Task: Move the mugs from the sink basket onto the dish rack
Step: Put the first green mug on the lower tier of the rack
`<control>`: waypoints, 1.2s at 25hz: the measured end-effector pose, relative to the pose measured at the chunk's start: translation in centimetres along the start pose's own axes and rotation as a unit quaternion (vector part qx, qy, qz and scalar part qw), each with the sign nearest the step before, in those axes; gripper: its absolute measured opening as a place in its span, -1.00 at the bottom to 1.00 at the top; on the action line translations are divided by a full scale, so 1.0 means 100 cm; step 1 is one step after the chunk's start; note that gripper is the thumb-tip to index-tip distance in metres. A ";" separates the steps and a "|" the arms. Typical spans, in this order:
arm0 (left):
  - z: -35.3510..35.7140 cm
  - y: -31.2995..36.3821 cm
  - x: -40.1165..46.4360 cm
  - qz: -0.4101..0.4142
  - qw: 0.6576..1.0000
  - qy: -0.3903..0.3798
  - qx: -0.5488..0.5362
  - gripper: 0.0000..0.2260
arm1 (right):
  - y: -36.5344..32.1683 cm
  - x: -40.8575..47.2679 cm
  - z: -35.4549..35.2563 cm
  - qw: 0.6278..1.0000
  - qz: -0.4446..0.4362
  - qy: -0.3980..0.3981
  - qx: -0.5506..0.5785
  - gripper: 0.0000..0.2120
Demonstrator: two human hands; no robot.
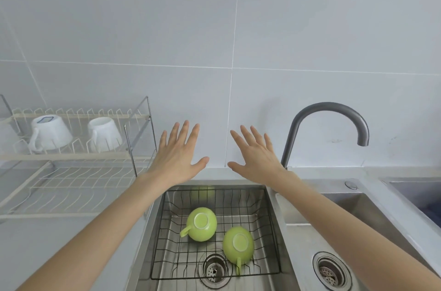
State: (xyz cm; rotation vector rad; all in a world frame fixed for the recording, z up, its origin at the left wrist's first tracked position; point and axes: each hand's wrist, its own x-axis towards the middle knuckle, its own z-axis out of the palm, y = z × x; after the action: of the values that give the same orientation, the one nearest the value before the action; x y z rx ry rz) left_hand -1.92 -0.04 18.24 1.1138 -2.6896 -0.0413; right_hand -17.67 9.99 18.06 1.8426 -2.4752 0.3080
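Two green mugs lie upside down in the black wire sink basket (pixel 272 231): one green mug (pixel 201 225) at the centre with its handle to the left, the other green mug (pixel 238 245) to its right with its handle toward me. The two-tier white dish rack (pixel 78 157) stands on the counter at the left. Two white mugs, the left white mug (pixel 51 133) and the right white mug (pixel 105 134), rest inverted on its upper tier. My left hand (pixel 177 157) and my right hand (pixel 256 156) are held out flat above the sink's far edge, fingers spread, holding nothing.
A grey curved faucet (pixel 327 112) rises behind the sink divider at the right. A second steel sink bowl (pixel 358 214) with a drain (pixel 330 271) lies to the right. The tiled wall stands close behind. The rack's lower tier (pixel 78 183) holds nothing.
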 end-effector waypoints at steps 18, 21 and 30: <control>0.156 0.036 0.006 -0.047 0.970 -0.152 -0.186 -0.36 | 0.071 -0.019 0.148 0.962 0.150 -0.136 0.182 -0.33; 0.180 0.037 0.007 -0.078 0.952 -0.184 -0.233 -0.39 | 0.077 -0.023 0.175 0.941 0.182 -0.174 0.226 -0.35; 0.258 0.043 0.007 -0.167 0.881 -0.289 -0.335 -0.45 | 0.089 -0.022 0.240 0.863 0.285 -0.242 0.338 -0.45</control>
State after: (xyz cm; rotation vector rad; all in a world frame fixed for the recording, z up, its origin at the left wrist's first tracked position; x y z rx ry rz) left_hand -11.09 0.91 -6.21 1.4354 -2.4929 -1.4467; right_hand -23.47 10.17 -7.03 1.3753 -3.6090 0.9449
